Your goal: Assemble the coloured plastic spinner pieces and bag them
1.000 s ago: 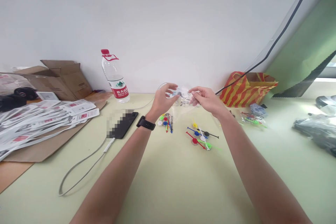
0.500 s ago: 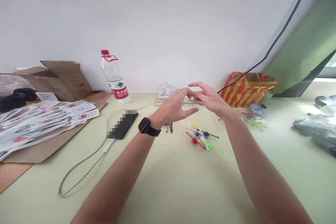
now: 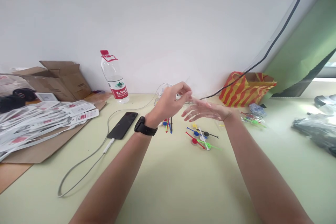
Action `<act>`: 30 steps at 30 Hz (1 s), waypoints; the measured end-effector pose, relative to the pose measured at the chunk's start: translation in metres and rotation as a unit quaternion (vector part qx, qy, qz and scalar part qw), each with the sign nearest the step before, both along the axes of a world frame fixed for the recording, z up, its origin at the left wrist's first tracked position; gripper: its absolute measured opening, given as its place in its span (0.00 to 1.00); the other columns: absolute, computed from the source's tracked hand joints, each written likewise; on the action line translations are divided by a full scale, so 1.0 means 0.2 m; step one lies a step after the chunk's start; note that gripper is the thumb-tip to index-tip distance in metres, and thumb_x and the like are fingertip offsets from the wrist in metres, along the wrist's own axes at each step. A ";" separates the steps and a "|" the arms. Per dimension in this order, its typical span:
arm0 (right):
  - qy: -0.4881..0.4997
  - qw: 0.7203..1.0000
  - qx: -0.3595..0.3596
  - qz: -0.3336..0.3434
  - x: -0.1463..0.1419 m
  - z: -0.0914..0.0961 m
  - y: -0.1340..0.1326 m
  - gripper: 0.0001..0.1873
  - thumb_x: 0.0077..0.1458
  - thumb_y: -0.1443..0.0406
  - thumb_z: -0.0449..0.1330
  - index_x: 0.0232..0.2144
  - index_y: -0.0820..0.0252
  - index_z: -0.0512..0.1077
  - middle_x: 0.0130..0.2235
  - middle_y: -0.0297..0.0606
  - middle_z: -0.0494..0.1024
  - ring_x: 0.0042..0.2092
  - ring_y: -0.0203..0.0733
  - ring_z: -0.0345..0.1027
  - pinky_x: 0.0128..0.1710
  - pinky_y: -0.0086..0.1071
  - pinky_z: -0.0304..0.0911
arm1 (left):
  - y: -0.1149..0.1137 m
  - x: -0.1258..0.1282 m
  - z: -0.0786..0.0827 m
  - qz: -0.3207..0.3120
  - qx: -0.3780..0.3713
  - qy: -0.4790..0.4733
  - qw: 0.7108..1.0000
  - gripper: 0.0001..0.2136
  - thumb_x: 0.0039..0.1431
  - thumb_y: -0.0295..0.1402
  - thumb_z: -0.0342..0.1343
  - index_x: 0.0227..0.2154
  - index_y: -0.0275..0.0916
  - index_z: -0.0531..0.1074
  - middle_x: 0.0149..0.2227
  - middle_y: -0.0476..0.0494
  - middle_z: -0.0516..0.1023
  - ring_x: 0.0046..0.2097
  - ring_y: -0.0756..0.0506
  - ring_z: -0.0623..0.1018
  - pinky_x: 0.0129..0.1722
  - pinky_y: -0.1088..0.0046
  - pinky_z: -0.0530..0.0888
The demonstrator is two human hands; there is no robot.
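Note:
My left hand (image 3: 170, 100), with a black watch on its wrist, is raised over the table with thumb and fingers pinched on the edge of a thin clear plastic bag (image 3: 189, 102). My right hand (image 3: 203, 111) lies flat beside it, fingers stretched out and apart. It looks glossy, as if the clear film covers it. Below the hands, coloured plastic pins with round heads (image 3: 202, 139) lie scattered on the pale green table (image 3: 170, 182). A smaller bunch of pins (image 3: 167, 124) rests under my left wrist.
A black phone (image 3: 123, 125) with a white cable (image 3: 81, 166) lies to the left, behind it a water bottle (image 3: 114, 77). Flat white packets (image 3: 42, 119) and a cardboard box (image 3: 60, 77) fill the far left. A striped bag (image 3: 246, 89), a packet of coloured pieces (image 3: 253, 117) and dark wrapping (image 3: 317, 129) sit right.
My right hand has gone from a pinch to flat, spread fingers and dropped a little. My left hand moved from beside it to a pinch just above its fingertips.

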State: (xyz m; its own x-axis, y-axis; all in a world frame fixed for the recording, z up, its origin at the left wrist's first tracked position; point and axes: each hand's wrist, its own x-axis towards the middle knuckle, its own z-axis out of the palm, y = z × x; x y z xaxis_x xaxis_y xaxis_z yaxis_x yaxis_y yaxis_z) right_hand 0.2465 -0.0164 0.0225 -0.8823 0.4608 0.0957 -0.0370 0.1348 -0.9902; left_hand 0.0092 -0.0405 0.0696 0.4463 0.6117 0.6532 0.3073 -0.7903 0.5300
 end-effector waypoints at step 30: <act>-0.130 0.978 0.164 -0.019 -0.21 0.16 -0.16 0.34 0.51 0.43 0.70 0.54 0.53 0.77 0.39 0.37 0.82 0.44 0.49 0.77 0.44 0.38 0.73 | -0.07 -0.10 0.13 -0.363 -0.282 0.230 0.858 0.22 0.55 0.57 0.65 0.43 0.46 0.83 0.43 0.43 0.85 0.45 0.38 0.83 0.43 0.64 0.82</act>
State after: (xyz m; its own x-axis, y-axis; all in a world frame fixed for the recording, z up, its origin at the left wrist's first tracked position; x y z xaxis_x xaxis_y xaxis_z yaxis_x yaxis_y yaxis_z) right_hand 0.2054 -0.0480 0.0536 -0.8798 0.4750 0.0181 0.2218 0.4439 -0.8682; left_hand -0.0104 -0.0539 0.0957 0.9743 0.2254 -0.0017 0.1218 -0.5197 0.8456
